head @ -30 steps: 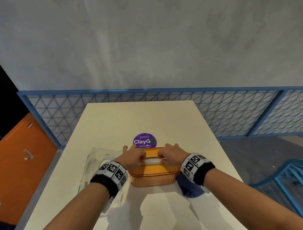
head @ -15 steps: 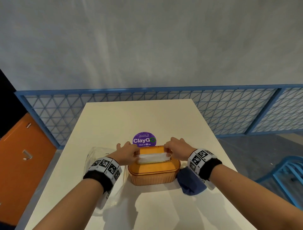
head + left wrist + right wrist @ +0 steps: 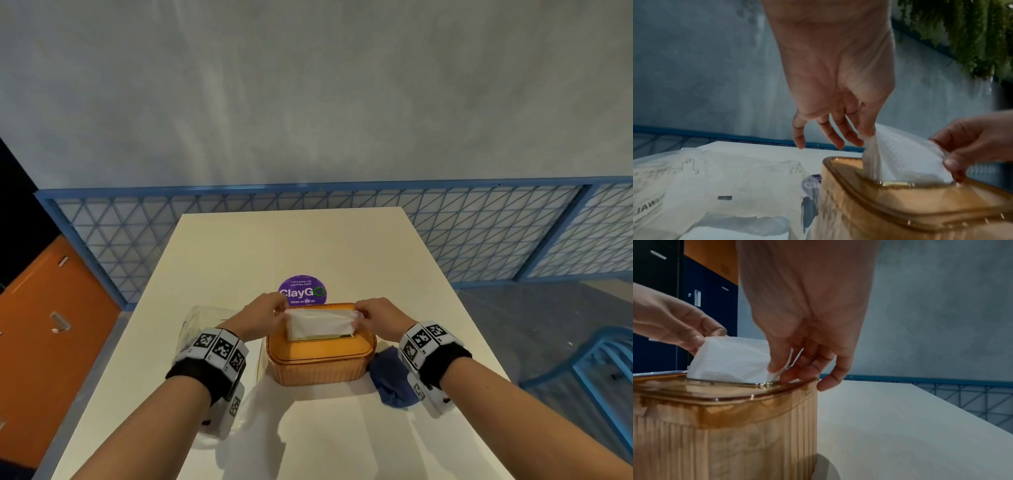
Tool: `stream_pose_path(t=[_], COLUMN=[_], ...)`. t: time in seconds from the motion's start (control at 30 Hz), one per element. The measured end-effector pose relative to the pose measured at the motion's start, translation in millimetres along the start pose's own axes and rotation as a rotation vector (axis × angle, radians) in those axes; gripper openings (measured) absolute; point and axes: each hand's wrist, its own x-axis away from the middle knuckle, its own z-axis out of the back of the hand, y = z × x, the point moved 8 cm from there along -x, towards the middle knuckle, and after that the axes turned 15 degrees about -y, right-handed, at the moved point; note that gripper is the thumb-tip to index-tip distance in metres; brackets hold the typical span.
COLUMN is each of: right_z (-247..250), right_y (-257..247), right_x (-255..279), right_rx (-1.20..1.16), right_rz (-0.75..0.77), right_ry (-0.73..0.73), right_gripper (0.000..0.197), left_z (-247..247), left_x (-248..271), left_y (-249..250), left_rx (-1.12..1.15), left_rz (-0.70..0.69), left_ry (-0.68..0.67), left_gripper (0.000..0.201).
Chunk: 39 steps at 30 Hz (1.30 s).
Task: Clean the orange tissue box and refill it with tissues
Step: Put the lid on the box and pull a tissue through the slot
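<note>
The orange ribbed tissue box [image 3: 318, 363] [image 3: 910, 209] [image 3: 725, 426] stands on the white table [image 3: 308, 246] with its lid on. A white tissue [image 3: 320, 323] [image 3: 904, 159] [image 3: 731, 358] sticks up through the slot in the lid. My left hand [image 3: 263, 317] [image 3: 865, 133] pinches the tissue's left end, its other fingers spread loosely. At the tissue's right end my right hand [image 3: 375, 317] [image 3: 777, 368] pinches it between thumb and forefinger, close above the lid.
A clear plastic tissue wrapper [image 3: 202, 329] [image 3: 705, 178] lies left of the box. A dark blue cloth [image 3: 390, 380] lies at its right. A purple round sticker [image 3: 301, 291] is on the table behind the box. Blue mesh railing [image 3: 479, 233] borders the table; a blue chair [image 3: 599, 370] stands at the right.
Both hands have lifted from the lid's slot and drawn the tissue up out of it, so more white tissue now stands above the box.
</note>
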Motion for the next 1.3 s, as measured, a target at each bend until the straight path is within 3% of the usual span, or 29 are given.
stream_pose_path(t=[0.13, 0.2, 0.33, 0.4, 0.5, 0.63, 0.73, 0.83, 0.97, 1.1, 1.2, 1.3], right_z=[3.4, 6.8, 17.7, 17.2, 9.8, 6.2, 9.3, 11.0, 1.8, -1.9, 5.0, 13.4], right_y=[9.0, 10.2, 10.8, 10.7, 13.6, 18.4, 25.0, 30.8, 30.9, 26.9, 26.7, 29.0], right_x=[-1.1, 0.3, 3.0, 3.1, 2.3, 3.5, 4.4, 5.6, 4.4, 2.1, 2.8, 5.9], right_rx=[-0.121, -0.186, -0.288, -0.291, -0.274, -0.254, -0.28, -0.336, -0.399, -0.394, -0.383, -0.399], right_rz=[0.003, 0.022, 0.039, 0.042, 0.033, 0.016, 0.006, 0.01, 0.035, 0.051, 0.029, 0.026], right_ry=[0.057, 0.085, 0.142, 0.132, 0.082, 0.083, 0.119, 0.152, 0.144, 0.127, 0.158, 0.216], right_gripper=[0.019, 0.012, 0.013, 0.01, 0.014, 0.002, 0.007, 0.011, 0.004, 0.009, 0.028, 0.028], left_z=[-3.2, -7.2, -0.8, -3.6, -12.7, -11.5, -7.8, -6.2, -12.8, -15.7, -14.7, -11.2], left_x=[5.9, 7.5, 7.4, 6.6, 3.4, 2.2, 4.6, 8.5, 12.8, 11.6, 9.8, 10.0], left_y=[1.3, -3.9, -21.3, -21.1, -12.1, -11.1, -19.6, -23.5, -22.3, -24.8, -29.1, -32.1], left_rx=[0.124, 0.143, 0.297, 0.304, 0.258, 0.261, 0.256, 0.306, 0.393, 0.374, 0.387, 0.466], left_rz=[-0.022, -0.012, 0.004, 0.02, -0.003, -0.006, 0.042, 0.028, -0.005, 0.022, 0.049, 0.04], left_ry=[-0.034, -0.046, 0.037, 0.016, -0.04, 0.055, 0.115, 0.148, 0.121, 0.131, 0.154, 0.202], left_gripper=[0.005, 0.005, 0.021, 0.01, 0.025, 0.015, 0.014, 0.026, 0.01, 0.013, 0.022, 0.024])
